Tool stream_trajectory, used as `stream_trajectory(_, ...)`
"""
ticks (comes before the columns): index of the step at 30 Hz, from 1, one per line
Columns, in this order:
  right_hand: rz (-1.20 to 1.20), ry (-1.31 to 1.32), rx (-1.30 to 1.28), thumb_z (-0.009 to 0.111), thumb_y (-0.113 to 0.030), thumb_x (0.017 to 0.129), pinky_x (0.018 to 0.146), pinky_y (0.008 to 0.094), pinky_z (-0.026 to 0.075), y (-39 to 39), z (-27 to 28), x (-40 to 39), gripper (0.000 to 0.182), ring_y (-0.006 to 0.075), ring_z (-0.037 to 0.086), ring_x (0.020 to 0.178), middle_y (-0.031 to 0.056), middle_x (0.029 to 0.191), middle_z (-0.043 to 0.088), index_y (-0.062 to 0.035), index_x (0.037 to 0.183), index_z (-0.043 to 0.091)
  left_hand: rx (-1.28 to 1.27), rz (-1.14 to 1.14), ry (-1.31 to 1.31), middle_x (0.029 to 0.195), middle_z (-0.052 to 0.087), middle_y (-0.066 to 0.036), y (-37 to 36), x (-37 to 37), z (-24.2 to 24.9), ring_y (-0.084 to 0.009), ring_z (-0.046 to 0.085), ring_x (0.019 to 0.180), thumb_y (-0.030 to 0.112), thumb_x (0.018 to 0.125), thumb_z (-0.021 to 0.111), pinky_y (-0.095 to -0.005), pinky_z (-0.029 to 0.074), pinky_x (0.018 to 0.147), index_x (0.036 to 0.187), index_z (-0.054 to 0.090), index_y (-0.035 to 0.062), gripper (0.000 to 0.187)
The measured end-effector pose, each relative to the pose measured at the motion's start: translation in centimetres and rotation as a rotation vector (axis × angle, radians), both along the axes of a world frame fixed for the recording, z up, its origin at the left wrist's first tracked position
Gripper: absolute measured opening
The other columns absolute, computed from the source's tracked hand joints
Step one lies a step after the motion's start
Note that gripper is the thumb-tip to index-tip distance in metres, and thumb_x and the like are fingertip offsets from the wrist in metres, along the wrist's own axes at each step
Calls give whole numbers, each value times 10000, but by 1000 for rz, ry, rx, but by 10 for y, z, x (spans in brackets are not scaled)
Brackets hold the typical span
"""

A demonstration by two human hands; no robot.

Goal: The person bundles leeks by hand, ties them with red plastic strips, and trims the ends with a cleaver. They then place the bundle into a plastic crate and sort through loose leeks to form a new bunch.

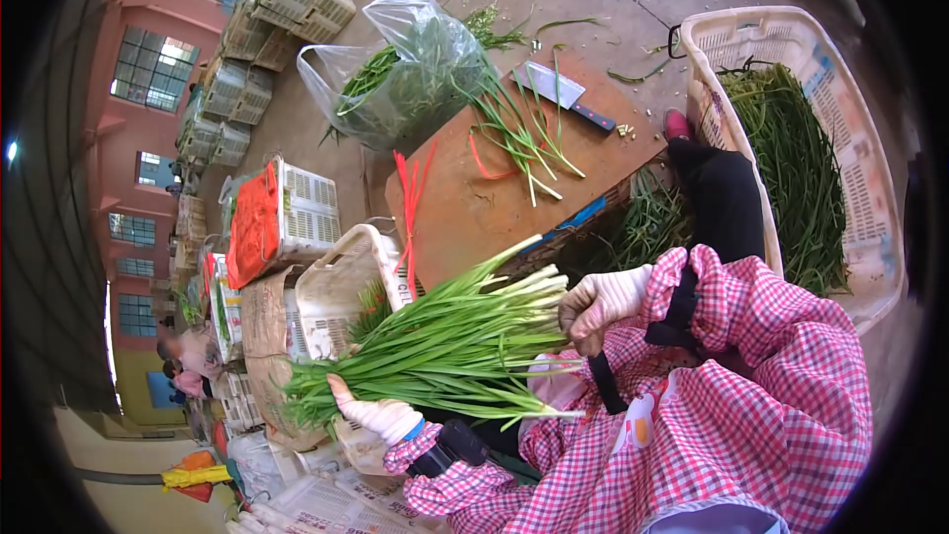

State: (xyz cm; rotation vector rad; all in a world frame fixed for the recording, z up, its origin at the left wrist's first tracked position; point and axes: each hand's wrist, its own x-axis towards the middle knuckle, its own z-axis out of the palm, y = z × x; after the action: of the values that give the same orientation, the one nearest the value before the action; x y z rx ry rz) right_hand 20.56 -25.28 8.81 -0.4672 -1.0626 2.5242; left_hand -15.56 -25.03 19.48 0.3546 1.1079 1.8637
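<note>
A loose bunch of garlic chives (pixel 445 336) lies across my lap, its green leaves to the left and white stem ends to the right. My left hand (pixel 376 413), with white wrapping around it, grips the leafy end, thumb on top and the other fingers hidden under the leaves. At the white ends is my right hand (pixel 600 307), also wrapped, its fingers curled closed; whether stalks are between them is hidden. In front, a brown board (pixel 465 208) carries a few loose stalks (pixel 529 143), red ties (pixel 409 203) and a cleaver (pixel 563 94).
A white plastic crate (pixel 697 59) full of darker greens (pixel 791 168) stands at my right. Behind the board sits a clear plastic bag (pixel 425 49) with greens. Another crate (pixel 341 262) stands front left, near a red cloth (pixel 254 222). Stacked crates line the left wall.
</note>
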Motion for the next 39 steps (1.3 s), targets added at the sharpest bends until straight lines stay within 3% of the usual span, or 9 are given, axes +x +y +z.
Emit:
stream_trajectory(6,29,-12,44,652,-149,852,744,321,538,-11,15,29,211,184,653,810,115,856,667,26,954,593,126,-186,-7,981,649,-109,12,16,-9,-255,619,904,351,857,602,-448,502,840,1023,605,61,334)
stream_trajectory(12,171,-103,207,642,-154,867,762,276,504,-22,36,78,205,130,630,840,69,862,666,30,943,595,69,-56,100,1002,638,-125,13,-3,-5,-271,600,894,377,794,661,-406,478,840,1003,605,16,420)
stream_trajectory(15,60,-349,235,619,-86,865,718,259,502,-32,28,106,113,98,609,791,33,823,642,5,932,609,23,146,33,1091,603,-124,14,-36,-12,-280,558,986,350,737,710,-414,430,913,1064,591,11,486)
stream_trajectory(16,47,-480,325,637,-191,852,697,288,508,-33,35,112,191,149,639,761,60,785,655,-21,937,623,27,149,36,1091,603,-124,14,-37,-11,-280,558,986,350,737,710,-414,430,913,1064,591,11,486)
stream_trajectory(18,317,-1139,1099,632,-307,814,677,345,515,-29,52,109,276,253,653,726,104,738,655,-78,969,634,4,426,118,1121,594,-123,12,-37,-6,-282,551,1007,319,707,734,-411,422,924,1080,588,11,506)
stream_trajectory(19,320,-1345,1154,615,-371,773,678,399,515,-32,43,104,328,334,633,718,145,729,641,-139,1003,644,8,422,124,1121,594,-123,11,-38,-3,-282,551,1007,319,707,734,-411,422,924,1080,588,11,506)
stream_trajectory(24,-377,-806,1031,605,-303,793,675,420,510,-25,66,36,299,330,636,712,154,775,651,-149,1046,644,18,474,122,1161,577,-124,0,-33,2,-279,536,1040,289,682,750,-405,411,942,1107,583,27,527)
stream_trajectory(30,-437,-960,991,559,-344,828,680,437,497,9,47,-39,321,355,625,727,167,776,641,-122,1049,627,47,327,87,1112,598,-118,-11,-5,23,-267,556,995,311,717,730,-403,430,919,1086,592,32,484)
stream_trajectory(39,-616,-676,892,634,-242,793,777,392,488,18,36,-61,319,321,627,867,145,920,649,-110,1084,616,17,175,68,1113,588,-118,-9,27,37,-274,556,1002,364,776,675,-445,446,907,1092,580,24,474)
